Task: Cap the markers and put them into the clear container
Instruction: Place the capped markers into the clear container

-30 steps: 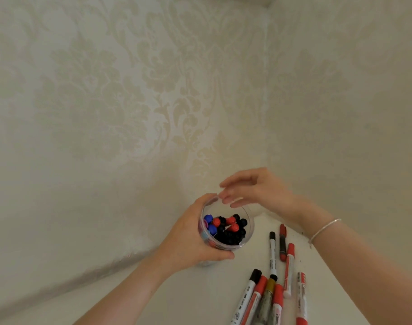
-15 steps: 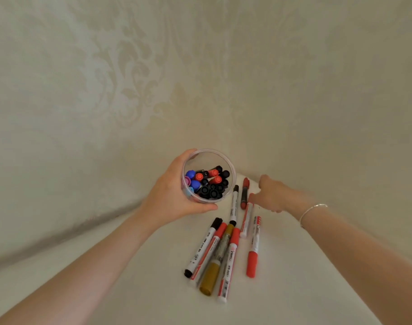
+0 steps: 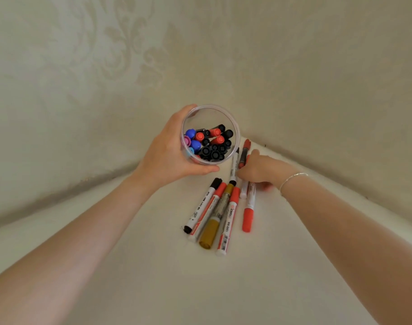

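My left hand point(image 3: 167, 156) grips a clear round container point(image 3: 212, 107) from its left side and holds it above the table. Inside stand several capped markers with black, red and blue caps. To its right, my right hand point(image 3: 261, 168) is down on the loose markers. Its fingers curl over a red-and-white marker point(image 3: 243, 192), and the thumb lies on that marker's other side. A slim white marker point(image 3: 234, 167) and a dark red one point(image 3: 245, 148) lie just left of that hand. Several more markers point(image 3: 228, 214) lie fanned out below, among them a gold one point(image 3: 211, 231).
The white table point(image 3: 223, 289) runs into a corner between two pale patterned walls point(image 3: 106, 66) right behind the container and the markers. A thin bracelet point(image 3: 291, 178) sits on my right wrist.
My right hand has dropped from above the container's mouth to the loose markers and closed over one. The container now sits higher and nearer in view, still in my left hand.
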Demonstrator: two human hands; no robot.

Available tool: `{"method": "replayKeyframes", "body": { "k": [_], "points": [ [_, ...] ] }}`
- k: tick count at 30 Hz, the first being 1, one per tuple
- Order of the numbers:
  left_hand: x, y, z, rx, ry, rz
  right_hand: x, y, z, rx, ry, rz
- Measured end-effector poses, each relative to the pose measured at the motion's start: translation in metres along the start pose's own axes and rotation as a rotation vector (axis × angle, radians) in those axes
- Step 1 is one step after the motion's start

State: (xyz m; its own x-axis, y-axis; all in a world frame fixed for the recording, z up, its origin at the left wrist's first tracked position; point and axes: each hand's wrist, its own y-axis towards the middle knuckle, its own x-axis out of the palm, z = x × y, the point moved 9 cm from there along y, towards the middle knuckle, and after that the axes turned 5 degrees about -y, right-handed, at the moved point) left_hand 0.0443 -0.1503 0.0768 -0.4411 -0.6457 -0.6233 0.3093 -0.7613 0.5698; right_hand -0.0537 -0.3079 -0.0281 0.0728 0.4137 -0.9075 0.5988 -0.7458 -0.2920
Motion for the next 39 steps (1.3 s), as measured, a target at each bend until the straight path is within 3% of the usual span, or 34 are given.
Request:
{"method": "replayKeyframes", "body": {
  "k": [6, 13, 15, 18, 21, 24, 30, 33, 35, 39],
  "points": [
    [0.000, -0.001, -0.002, 0.000, -0.001, -0.004, 0.002, 0.014, 0.000, 0.046, -0.095, 0.092],
    [0.003, -0.001, 0.006, 0.016, 0.042, -0.036, -0.018, 0.007, 0.002, 0.039, 0.094, 0.256],
    [0.003, -0.001, 0.007, 0.013, 0.030, -0.036, -0.046, -0.008, -0.004, -0.040, 0.357, 0.416],
    [0.001, 0.000, 0.004, 0.002, 0.029, -0.027, -0.092, -0.049, -0.012, -0.288, 0.968, 0.718],
    [-0.002, 0.003, -0.002, -0.014, 0.017, -0.010, -0.123, -0.101, -0.019, -0.588, 1.201, 1.012],
    [-0.003, 0.005, -0.004, -0.035, -0.015, -0.011, -0.132, -0.128, -0.029, -0.738, 1.174, 1.145],
    [-0.002, 0.007, -0.001, -0.035, -0.008, -0.030, -0.116, -0.127, -0.055, -0.922, 1.088, 1.069],
    [-0.003, 0.007, 0.000, -0.026, 0.014, -0.029, -0.110, -0.120, -0.056, -0.898, 1.087, 1.018],
    [-0.003, 0.007, 0.000, -0.033, 0.018, -0.027, -0.110, -0.123, -0.052, -0.895, 1.069, 1.068],
    [-0.003, 0.007, 0.000, -0.035, 0.029, -0.026, -0.104, -0.121, -0.064, -0.814, 0.686, 1.191]
  ]
}}
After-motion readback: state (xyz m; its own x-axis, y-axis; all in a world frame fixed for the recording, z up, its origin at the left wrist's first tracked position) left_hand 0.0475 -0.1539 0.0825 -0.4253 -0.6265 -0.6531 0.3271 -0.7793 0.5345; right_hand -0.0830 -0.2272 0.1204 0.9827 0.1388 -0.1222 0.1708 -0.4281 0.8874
